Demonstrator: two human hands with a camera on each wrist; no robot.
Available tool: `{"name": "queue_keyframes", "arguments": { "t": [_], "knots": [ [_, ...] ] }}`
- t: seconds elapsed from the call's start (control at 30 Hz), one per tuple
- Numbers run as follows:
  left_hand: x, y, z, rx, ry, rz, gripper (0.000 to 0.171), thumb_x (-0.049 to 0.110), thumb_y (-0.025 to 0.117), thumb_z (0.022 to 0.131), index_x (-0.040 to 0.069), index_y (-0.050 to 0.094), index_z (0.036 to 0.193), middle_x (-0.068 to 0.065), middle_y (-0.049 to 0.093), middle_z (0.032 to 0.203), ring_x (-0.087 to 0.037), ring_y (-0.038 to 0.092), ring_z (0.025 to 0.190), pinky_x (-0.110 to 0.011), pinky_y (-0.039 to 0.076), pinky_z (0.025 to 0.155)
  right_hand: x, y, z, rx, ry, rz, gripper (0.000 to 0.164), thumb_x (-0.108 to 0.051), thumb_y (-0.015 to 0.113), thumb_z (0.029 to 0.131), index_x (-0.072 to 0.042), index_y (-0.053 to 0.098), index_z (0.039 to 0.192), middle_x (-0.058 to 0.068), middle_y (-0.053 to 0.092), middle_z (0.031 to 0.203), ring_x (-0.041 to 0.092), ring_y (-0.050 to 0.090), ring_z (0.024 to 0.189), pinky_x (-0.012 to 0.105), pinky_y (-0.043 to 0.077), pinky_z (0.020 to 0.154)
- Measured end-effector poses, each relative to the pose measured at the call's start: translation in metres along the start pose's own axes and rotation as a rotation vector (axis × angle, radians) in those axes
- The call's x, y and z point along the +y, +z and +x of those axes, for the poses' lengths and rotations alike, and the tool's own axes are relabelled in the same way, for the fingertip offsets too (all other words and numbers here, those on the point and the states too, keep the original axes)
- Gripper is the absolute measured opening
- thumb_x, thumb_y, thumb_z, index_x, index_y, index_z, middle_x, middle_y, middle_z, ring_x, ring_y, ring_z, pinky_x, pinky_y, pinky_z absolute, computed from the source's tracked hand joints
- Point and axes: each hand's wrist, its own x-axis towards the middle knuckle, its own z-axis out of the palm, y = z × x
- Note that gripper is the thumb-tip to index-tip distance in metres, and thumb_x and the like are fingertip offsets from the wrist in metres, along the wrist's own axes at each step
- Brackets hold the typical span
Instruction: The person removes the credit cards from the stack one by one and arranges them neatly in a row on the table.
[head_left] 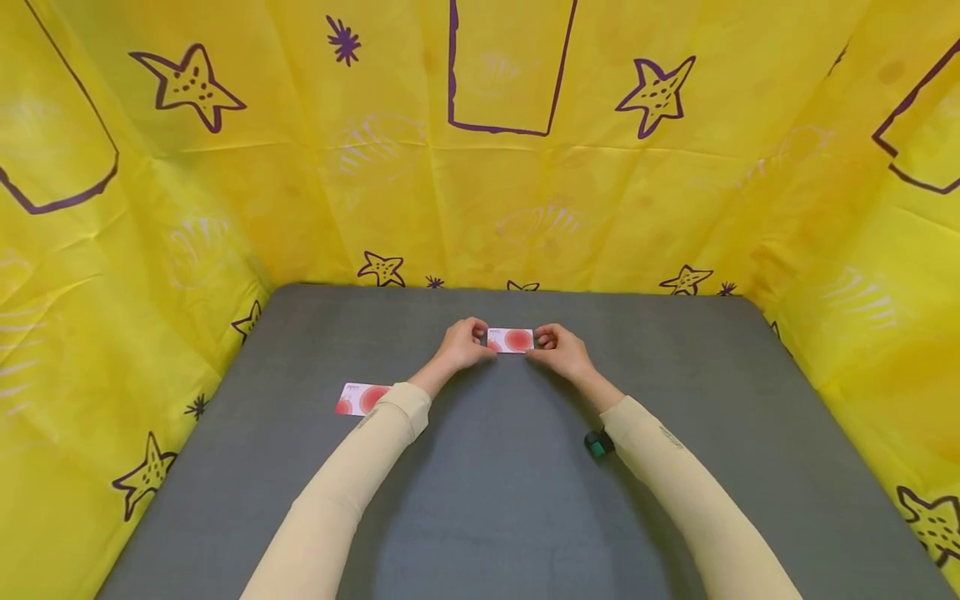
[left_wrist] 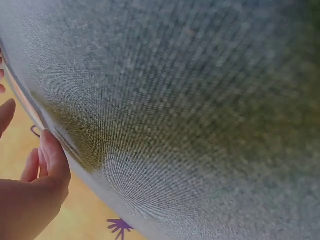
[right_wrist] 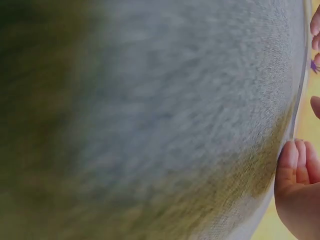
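Note:
A white card with red circles (head_left: 510, 340) is at the far middle of the grey table, between the two hands. My left hand (head_left: 463, 342) holds its left edge with curled fingers, the thumb at the near corner. On the opposite edge, my right hand (head_left: 561, 350) grips it in the same way. Whether the card touches the table cannot be told. In the left wrist view, the left hand (left_wrist: 40, 185) shows beside a thin pale strip; the right wrist view has the right hand (right_wrist: 300, 185) at the border. A similar card (head_left: 362, 398) lies nearer, partly covered by the left sleeve.
The grey table (head_left: 495, 500) ends at a yellow cloth backdrop (head_left: 480, 208) with starfish drawings, which also rises on both sides. A small black and green object (head_left: 598, 444) shows beside the right sleeve, partly hidden by it.

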Motion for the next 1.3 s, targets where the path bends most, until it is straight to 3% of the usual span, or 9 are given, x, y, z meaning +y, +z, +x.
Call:
{"name": "queue_keyframes", "arguments": {
  "t": [0.2, 0.43, 0.77, 1.3],
  "knots": [
    [-0.004, 0.005, 0.005, 0.023, 0.020, 0.014, 0.052, 0.013, 0.083, 0.075, -0.004, 0.060, 0.118, -0.018, 0.059, 0.110, -0.028, 0.056, 0.098, -0.036, 0.045, 0.089, 0.000, 0.005, 0.008, 0.026, -0.011, -0.032, 0.049, -0.022, 0.081, 0.079, 0.000, 0.062, 0.118, 0.014, 0.063, 0.108, 0.027, 0.054, 0.094, 0.034, 0.043, 0.084],
    [-0.008, 0.007, 0.008, -0.006, 0.020, 0.043, 0.055, 0.015, 0.082, 0.076, -0.005, 0.059, 0.122, -0.018, 0.057, 0.110, -0.029, 0.054, 0.102, -0.038, 0.044, 0.092, 0.001, 0.007, 0.014, -0.006, -0.036, -0.079, 0.055, -0.025, 0.081, 0.079, 0.001, 0.060, 0.122, 0.015, 0.062, 0.109, 0.028, 0.053, 0.097, 0.039, 0.044, 0.089],
    [-0.011, 0.009, 0.013, -0.033, 0.020, 0.068, 0.056, 0.015, 0.082, 0.077, -0.004, 0.059, 0.125, -0.016, 0.056, 0.110, -0.027, 0.052, 0.101, -0.036, 0.043, 0.092, 0.004, 0.007, 0.017, -0.043, -0.081, -0.165, 0.057, -0.024, 0.081, 0.078, 0.002, 0.060, 0.123, 0.015, 0.061, 0.107, 0.028, 0.052, 0.095, 0.037, 0.042, 0.086],
    [-0.012, 0.010, 0.013, -0.038, 0.024, 0.077, 0.054, 0.017, 0.081, 0.079, -0.001, 0.061, 0.125, -0.015, 0.058, 0.111, -0.027, 0.051, 0.103, -0.037, 0.042, 0.093, 0.004, 0.006, 0.014, -0.041, -0.118, -0.166, 0.054, -0.021, 0.081, 0.078, 0.003, 0.060, 0.122, 0.015, 0.058, 0.102, 0.028, 0.051, 0.091, 0.036, 0.041, 0.082]
  ]
}}
